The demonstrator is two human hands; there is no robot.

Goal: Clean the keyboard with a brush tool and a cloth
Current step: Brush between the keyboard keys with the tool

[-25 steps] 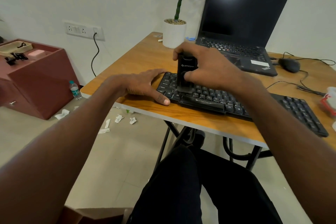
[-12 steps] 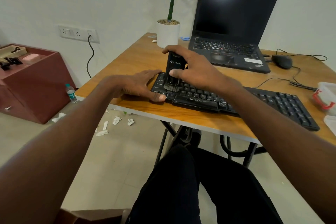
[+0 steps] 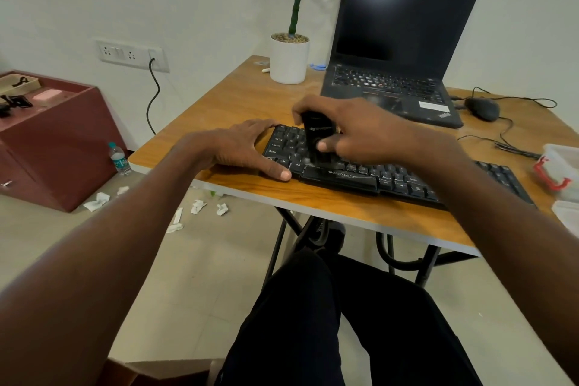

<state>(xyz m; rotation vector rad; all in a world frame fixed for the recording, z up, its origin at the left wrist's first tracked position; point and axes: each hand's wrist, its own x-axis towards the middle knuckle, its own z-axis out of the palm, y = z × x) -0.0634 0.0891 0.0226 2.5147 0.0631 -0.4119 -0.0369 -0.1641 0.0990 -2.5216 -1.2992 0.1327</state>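
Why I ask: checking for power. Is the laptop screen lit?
No, the laptop screen is dark and blank behind the keyboard.

Glossy black plastic brush tool (image 3: 316, 135); wood-grain table (image 3: 244, 97).

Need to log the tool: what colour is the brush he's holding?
Black. The brush tool, gripped by the right hand, shows best in the head view.

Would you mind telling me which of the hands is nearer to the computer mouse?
Right. The right hand grips the brush tool nearer the computer mouse; the left hand rests farther away.
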